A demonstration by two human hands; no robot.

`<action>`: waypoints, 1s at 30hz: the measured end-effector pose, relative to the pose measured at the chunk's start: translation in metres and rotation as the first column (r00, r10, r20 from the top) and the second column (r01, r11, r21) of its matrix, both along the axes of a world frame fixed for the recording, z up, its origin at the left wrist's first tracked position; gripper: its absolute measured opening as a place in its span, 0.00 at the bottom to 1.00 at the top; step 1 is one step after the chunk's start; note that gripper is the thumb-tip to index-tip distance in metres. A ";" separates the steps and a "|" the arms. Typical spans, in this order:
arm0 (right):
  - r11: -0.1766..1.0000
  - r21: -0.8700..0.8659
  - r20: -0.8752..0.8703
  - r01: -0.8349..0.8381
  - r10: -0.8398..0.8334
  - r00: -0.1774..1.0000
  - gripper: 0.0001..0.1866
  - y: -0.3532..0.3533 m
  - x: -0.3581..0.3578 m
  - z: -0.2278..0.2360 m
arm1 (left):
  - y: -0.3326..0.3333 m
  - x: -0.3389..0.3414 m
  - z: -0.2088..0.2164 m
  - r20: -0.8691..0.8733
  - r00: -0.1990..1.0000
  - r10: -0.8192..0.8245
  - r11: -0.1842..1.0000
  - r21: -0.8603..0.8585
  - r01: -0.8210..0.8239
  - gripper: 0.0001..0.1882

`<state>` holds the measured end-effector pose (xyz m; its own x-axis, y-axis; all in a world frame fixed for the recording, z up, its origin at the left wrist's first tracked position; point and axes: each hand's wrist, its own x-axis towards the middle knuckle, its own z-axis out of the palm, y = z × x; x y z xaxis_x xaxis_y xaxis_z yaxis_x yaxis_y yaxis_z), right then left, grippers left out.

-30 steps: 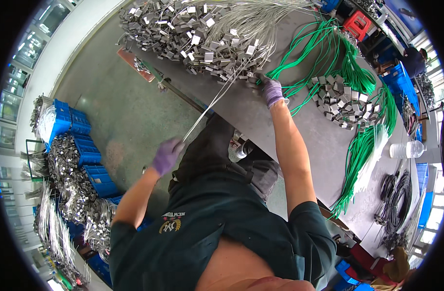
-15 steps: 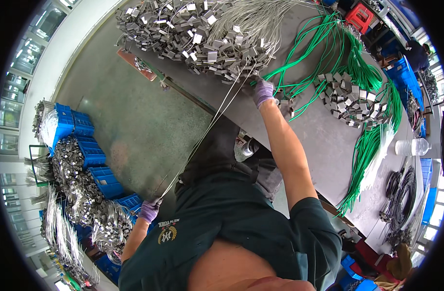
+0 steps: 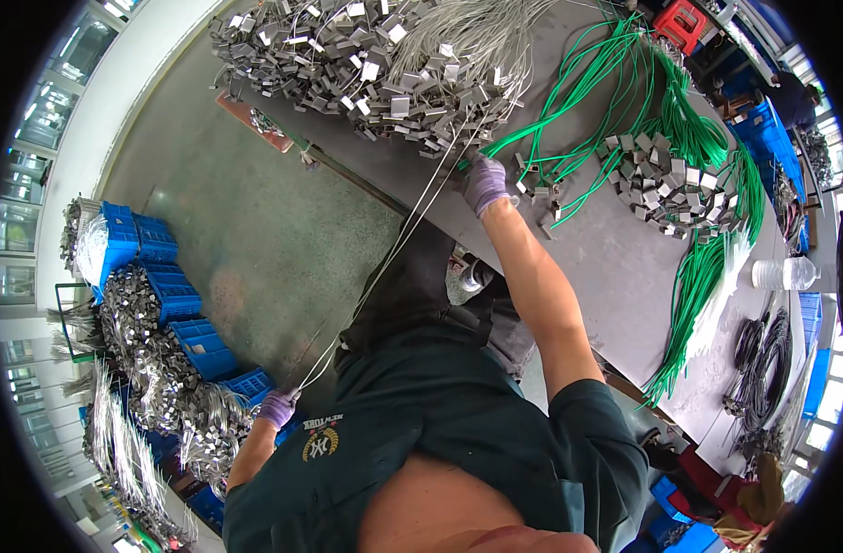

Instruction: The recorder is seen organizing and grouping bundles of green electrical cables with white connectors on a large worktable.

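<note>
My left hand [image 3: 279, 405], in a purple glove, is low at the left beside my hip. It is closed round the ends of a few thin white wires [image 3: 394, 251], which run taut up to the table. My right hand [image 3: 486, 184], gloved in purple too, is over the table's near edge. Its fingers are wrapped round the ends of a bundle of green wires [image 3: 552, 112]. Just beyond it lies a large heap of grey metal pieces [image 3: 400, 107] with pale wires [image 3: 472, 39] attached. The white wires pass close by my right hand into that heap.
A second pile of metal pieces [image 3: 675, 189] lies right of my right hand among more green wires [image 3: 684, 318]. A clear plastic bottle [image 3: 783, 274] and coiled black cables [image 3: 762, 364] are farther right. Blue crates [image 3: 200, 348] and heaped parts [image 3: 131, 318] stand on the left.
My right hand has moved a little left and nearer, drawing the green wire ends with it. My left hand has shifted slightly left and down, still holding the white wires.
</note>
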<state>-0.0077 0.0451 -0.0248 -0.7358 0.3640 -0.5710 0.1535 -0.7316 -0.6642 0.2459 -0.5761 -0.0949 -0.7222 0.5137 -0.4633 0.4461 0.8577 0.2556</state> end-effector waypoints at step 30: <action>0.952 -0.222 -0.248 0.211 -0.265 0.932 0.11 -0.025 0.009 0.023 | 0.157 -0.098 0.061 0.663 0.678 0.318 0.617 0.398 -0.679 0.09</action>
<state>0.0018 0.0199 -0.0021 -0.7770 0.4529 -0.4371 -0.2072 -0.8397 -0.5019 0.1478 -0.4193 -0.0344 -0.7077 0.4206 -0.5678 -0.3519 0.4870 0.7994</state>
